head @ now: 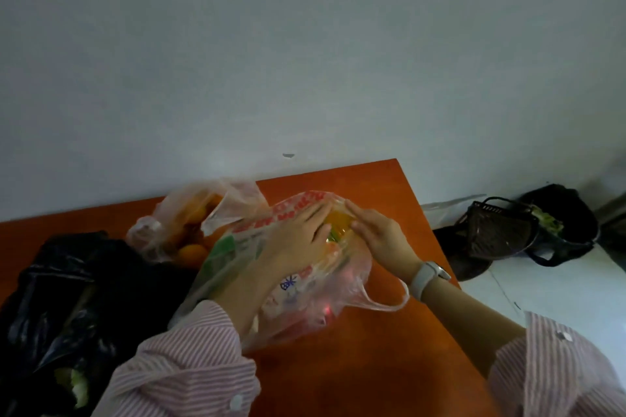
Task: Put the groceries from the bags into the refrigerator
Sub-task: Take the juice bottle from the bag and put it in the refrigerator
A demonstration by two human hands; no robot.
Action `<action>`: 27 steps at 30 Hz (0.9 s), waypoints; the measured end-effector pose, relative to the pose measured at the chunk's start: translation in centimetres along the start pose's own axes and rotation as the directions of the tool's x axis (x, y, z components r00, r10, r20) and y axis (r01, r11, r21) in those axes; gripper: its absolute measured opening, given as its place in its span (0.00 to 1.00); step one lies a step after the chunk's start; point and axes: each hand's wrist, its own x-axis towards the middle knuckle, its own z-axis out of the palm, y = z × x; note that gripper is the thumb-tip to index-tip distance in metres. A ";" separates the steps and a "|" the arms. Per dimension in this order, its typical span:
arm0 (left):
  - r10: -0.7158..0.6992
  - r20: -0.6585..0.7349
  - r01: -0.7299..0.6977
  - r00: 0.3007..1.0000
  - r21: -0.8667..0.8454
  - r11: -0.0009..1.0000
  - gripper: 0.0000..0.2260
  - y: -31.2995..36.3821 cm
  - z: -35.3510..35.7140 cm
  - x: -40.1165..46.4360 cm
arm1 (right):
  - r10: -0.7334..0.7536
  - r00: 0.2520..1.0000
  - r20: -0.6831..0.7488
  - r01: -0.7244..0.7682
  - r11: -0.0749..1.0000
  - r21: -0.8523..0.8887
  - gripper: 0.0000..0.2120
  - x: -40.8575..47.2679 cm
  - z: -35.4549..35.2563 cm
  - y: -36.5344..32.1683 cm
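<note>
A clear plastic bag with red print [305,284] lies in the middle of the orange table [355,366]. Yellow, green and red groceries [337,230] show at its open mouth. My left hand [298,234] lies over the bag's top with straight fingers, touching the yellow item. My right hand [376,234] pinches the plastic rim at the far side of the mouth. A second clear bag [183,230] holding orange fruit sits behind to the left. A black bag [67,298] with pale green vegetables fills the table's left side. No refrigerator is in view.
A grey wall rises behind the table. On the floor to the right stand a dark woven basket [498,230] and a black bag [562,227] with greens poking out. The table's right edge runs diagonally past my right wrist, which wears a white watch.
</note>
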 end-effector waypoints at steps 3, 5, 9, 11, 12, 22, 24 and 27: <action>-0.009 0.011 0.010 1.000 -0.079 0.997 0.23 -0.1 0.0 1.8 | 0.028 1.000 0.009 -0.029 0.990 0.140 0.16 0.9 -0.3 1.0; -0.010 0.010 0.010 1.000 -0.076 0.997 0.22 -0.2 0.0 2.6 | 0.103 0.993 0.051 -0.113 0.951 0.286 0.15 1.4 -0.8 1.7; -0.020 -0.024 0.022 1.000 0.119 0.993 0.25 0.0 0.1 3.0 | 0.148 0.984 0.094 -0.170 0.938 0.303 0.17 1.2 -1.1 3.2; 0.000 -0.030 0.005 1.000 0.140 0.990 0.27 0.1 0.2 3.0 | 0.078 0.992 0.095 -0.088 0.990 0.109 0.19 0.8 -0.6 3.9; 0.015 -0.031 -0.011 0.999 0.142 0.990 0.27 0.1 0.2 2.9 | 0.074 0.993 0.090 -0.077 0.996 0.038 0.18 0.7 -0.4 4.4; -0.123 0.056 0.117 0.991 0.102 0.988 0.28 -0.9 0.0 0.3 | -0.139 0.987 -0.084 0.126 0.981 -0.146 0.22 -1.3 -0.3 5.0; -0.157 0.103 0.147 0.982 0.096 0.984 0.29 -1.1 -0.4 0.7 | -0.325 0.942 -0.079 0.290 0.912 -0.289 0.21 -0.8 -0.6 4.7; -0.239 0.190 0.231 0.952 0.064 0.971 0.26 -0.6 -1.4 1.2 | -0.363 0.930 0.061 0.356 0.844 -0.401 0.23 -0.6 -0.3 6.2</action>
